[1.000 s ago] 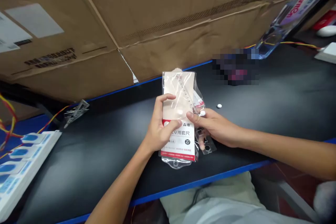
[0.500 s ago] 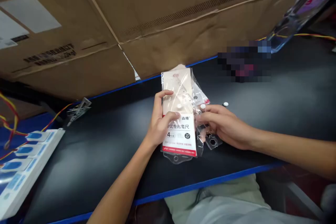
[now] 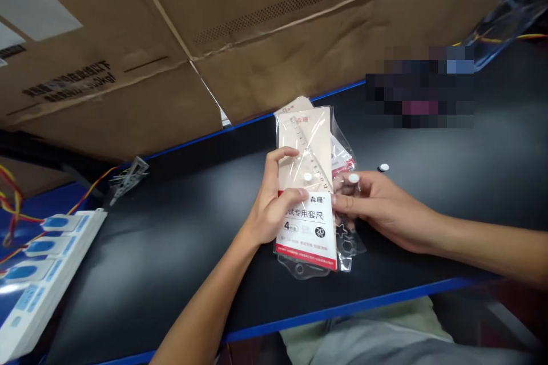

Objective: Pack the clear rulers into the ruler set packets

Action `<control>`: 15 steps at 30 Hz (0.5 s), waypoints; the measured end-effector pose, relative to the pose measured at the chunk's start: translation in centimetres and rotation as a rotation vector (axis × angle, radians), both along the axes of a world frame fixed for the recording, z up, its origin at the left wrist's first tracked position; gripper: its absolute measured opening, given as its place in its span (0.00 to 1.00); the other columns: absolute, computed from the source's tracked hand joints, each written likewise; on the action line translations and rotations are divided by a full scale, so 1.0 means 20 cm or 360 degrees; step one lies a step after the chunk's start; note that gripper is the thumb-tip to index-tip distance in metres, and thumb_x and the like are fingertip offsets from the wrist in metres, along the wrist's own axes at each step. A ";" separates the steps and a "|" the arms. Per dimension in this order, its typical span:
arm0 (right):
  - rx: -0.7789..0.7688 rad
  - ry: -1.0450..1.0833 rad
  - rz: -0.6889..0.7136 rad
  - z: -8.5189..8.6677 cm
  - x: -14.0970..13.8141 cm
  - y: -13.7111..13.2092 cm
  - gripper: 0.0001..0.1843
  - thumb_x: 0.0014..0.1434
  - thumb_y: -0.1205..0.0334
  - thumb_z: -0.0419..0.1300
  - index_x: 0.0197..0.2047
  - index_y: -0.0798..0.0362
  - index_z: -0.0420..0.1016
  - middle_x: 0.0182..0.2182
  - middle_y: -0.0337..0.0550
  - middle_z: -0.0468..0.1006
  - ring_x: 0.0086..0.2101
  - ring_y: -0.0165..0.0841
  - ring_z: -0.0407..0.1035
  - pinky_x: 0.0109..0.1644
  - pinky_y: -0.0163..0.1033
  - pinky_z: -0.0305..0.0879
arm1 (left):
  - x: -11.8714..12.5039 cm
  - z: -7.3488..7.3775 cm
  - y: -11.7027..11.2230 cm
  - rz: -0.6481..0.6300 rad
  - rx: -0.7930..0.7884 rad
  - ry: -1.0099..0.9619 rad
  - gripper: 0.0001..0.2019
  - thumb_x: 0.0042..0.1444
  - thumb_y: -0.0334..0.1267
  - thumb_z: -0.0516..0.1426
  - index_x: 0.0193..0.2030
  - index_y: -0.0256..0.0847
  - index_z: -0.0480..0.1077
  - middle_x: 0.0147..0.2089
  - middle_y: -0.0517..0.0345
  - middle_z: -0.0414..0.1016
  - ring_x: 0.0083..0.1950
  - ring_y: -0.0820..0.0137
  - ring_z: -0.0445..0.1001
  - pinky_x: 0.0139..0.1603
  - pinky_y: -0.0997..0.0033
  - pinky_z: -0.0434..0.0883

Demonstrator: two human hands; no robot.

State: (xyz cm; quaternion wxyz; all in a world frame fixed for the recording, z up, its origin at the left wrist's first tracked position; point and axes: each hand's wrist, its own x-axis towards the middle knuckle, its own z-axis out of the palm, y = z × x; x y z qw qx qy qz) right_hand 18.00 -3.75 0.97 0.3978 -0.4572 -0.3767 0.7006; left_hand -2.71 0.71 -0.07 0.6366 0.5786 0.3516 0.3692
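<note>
Head view: we record a large cardboard carton filling the upper frame behind a black workbench with a blue edge strip. At the bench's left lie a white power strip with blue switches and, near it, a metal clip on red-and-yellow wire. A pixelated patch hides whatever lies at upper right. At bench centre is a clear plastic packet, and we cannot tell whether its lower end rests on the surface. Its printed card label marks it as a ruler set, and a transparent ruler shows through the film. A hexagon-cut plastic piece sits at its lower right edge. We judge the step in hand to be handling of this packet; the next move calls for a firm hold on the film. The left forearm comes in from below, and the left hand is clamped on the packet's left side, thumb across the front. The right arm lies along the bench from the right, and the right hand has its fingers together against the packet's right edge; whether they pinch it, we cannot tell. A small white disc lies on the bench just beyond them.
</note>
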 end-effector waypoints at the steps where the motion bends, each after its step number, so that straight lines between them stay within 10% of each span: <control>1: -0.0005 -0.0006 0.0003 0.00 0.00 0.00 0.14 0.50 0.57 0.76 0.31 0.55 0.78 0.26 0.41 0.78 0.26 0.29 0.70 0.27 0.33 0.64 | 0.00 0.00 0.00 -0.0013 0.0022 0.0035 0.26 0.57 0.37 0.61 0.61 0.54 0.58 0.47 0.58 0.72 0.30 0.70 0.71 0.30 0.68 0.71; 15: -0.0085 -0.0053 -0.0036 0.00 -0.01 -0.01 0.09 0.52 0.63 0.73 0.38 0.52 0.81 0.23 0.35 0.76 0.22 0.26 0.65 0.22 0.31 0.58 | 0.01 0.04 -0.04 -0.0139 0.0100 0.0154 0.33 0.57 0.42 0.66 0.65 0.52 0.54 0.51 0.55 0.76 0.43 0.61 0.77 0.45 0.61 0.74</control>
